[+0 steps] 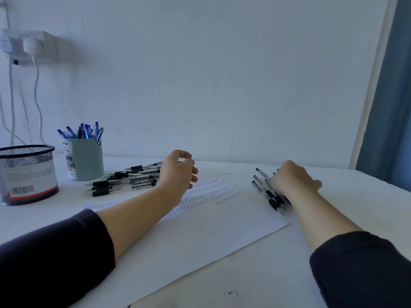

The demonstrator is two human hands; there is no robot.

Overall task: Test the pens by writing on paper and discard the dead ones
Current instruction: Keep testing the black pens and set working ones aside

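Two heaps of black-gripped clear pens: one (pixel 124 180) towards the white table's (pixel 355 196) far-left edge, another (pixel 268 192) under the right hand (pixel 293 181), grip unclear. Left hand (pixel 178 172) hovers loosely curled, empty. Lift one pen only, scribble on the white paper (pixel 200 230).

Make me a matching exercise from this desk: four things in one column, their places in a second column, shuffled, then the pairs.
Things:
1. black wire-mesh basket
2. pale green pen cup holding blue pens
3. sheet of white paper with rows of test marks
4. row of clear pens with black grips

Places:
A. under the right hand
B. far left edge of the desk
C. flat under both forearms
D. just right of the basket

Pairs: 1-B, 2-D, 3-C, 4-A
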